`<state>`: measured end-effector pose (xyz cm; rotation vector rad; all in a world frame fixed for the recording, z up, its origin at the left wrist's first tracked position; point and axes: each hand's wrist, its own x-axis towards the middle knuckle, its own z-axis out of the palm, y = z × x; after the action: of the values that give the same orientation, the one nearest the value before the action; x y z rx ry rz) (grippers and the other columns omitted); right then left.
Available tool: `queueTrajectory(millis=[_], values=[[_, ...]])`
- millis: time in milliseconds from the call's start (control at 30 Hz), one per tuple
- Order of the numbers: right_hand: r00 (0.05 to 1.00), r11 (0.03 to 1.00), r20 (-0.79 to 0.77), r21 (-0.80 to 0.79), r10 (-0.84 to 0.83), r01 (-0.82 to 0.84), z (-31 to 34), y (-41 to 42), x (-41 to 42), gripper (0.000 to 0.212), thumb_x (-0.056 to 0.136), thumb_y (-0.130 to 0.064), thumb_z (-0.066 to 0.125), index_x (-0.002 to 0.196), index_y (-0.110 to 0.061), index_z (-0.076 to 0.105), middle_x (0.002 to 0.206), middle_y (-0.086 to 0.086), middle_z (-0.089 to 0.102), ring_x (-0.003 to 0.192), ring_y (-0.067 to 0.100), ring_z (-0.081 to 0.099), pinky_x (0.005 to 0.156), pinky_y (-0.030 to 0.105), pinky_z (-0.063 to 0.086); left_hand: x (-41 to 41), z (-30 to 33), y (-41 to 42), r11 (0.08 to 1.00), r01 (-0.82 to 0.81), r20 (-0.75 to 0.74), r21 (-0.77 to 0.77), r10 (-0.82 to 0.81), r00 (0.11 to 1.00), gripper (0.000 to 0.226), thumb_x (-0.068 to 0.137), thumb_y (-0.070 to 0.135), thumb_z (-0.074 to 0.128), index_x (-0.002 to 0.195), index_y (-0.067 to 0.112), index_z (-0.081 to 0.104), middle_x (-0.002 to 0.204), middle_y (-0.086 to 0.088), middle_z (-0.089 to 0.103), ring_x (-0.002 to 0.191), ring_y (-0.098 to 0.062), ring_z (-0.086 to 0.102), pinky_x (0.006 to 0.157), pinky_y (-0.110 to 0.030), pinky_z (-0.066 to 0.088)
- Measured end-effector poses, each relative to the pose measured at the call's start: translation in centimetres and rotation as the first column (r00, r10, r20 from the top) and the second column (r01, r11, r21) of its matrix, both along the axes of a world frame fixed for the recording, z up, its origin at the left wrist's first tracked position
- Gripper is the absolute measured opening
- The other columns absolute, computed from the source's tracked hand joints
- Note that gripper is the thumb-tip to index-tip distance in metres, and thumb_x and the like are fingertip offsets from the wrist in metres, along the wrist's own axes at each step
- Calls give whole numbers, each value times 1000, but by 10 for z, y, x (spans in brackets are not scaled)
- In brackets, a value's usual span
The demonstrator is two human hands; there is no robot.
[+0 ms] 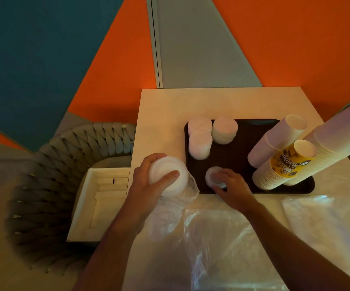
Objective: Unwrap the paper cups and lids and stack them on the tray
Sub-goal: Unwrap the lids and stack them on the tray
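1. Nearest the camera, crumpled clear plastic wrap (218, 244) covers the white table (170, 106); a second sheet of wrap (325, 217) lies at the right, its edges hard to trace against the glare.
2. The left hand (149, 185) grips a stack of white lids (166, 175), thumb across the top lid; the stack's lower end is still inside a plastic sleeve (188, 190), so how many lids it holds cannot be told.
3. The right hand (231, 185) curls its fingers around a short stack of lids (214, 177) standing on the near part of the dark tray (233, 152); the hand hides the stack's right side.
4. Farther back on the tray's left stand three unwrapped lid stacks (209, 135), close together (the front one partly masks the back-left one).
5. On the tray's right, tall stacks of paper cups (275, 141) lean with the lens; one stack has a yellow printed cup (289, 162) on top, its lettering unreadable. The biggest stack runs out of frame.
6. Left of the table, a woven chair (50, 181) holds an open white box (102, 202), partly hidden by the left forearm.
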<state>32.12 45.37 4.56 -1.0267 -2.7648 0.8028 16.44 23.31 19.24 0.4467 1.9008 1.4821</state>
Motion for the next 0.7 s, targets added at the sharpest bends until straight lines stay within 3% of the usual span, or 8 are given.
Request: queueTrajectory(millis=[133, 300, 500, 633, 700], values=[[1000, 1000, 31, 4, 1, -1, -3, -4, 1, 41, 89, -29, 76, 128, -22, 68, 139, 0, 58, 121, 28, 57, 99, 43, 53, 0, 0, 0, 1000, -2, 6, 9, 2, 1000, 57, 66, 51, 76, 120, 52, 56, 131, 3, 53, 114, -17, 59, 89, -41, 58], [996, 991, 46, 107, 72, -77, 4, -1, -4, 28, 100, -22, 57, 124, -28, 70, 135, 0, 62, 115, 28, 62, 98, 41, 50, 1, 0, -1, 1000, -2, -1, 23, 2, 1000, 67, 57, 60, 76, 121, 49, 58, 131, 3, 55, 114, -17, 60, 90, -45, 58], [998, 993, -34, 112, 46, -42, 27, -10, -4, 23, 96, -17, 65, 118, -21, 72, 128, 1, 63, 107, 25, 65, 89, 39, 55, 4, 2, -4, 999, -21, 9, 39, 21, 1000, 64, 60, 56, 79, 120, 52, 57, 132, 4, 55, 115, -19, 60, 91, -47, 58], [973, 999, -226, -14, -51, 49, 72, -20, -15, 27, 97, -13, 64, 122, -19, 70, 124, -2, 65, 107, 10, 61, 92, 30, 53, 6, 3, -5, 998, -56, 46, 34, 54, 997, 67, 63, 47, 83, 123, 52, 53, 131, 9, 56, 114, -15, 60, 88, -40, 58], [922, 973, -354, -214, -159, 85, 106, -33, -23, 24, 96, -13, 65, 117, -23, 71, 115, -5, 69, 96, 5, 65, 87, 31, 57, 7, 6, -4, 997, -58, 83, 48, 54, 995, 75, 67, 38, 90, 129, 47, 50, 128, 10, 57, 112, -13, 60, 87, -39, 58]])
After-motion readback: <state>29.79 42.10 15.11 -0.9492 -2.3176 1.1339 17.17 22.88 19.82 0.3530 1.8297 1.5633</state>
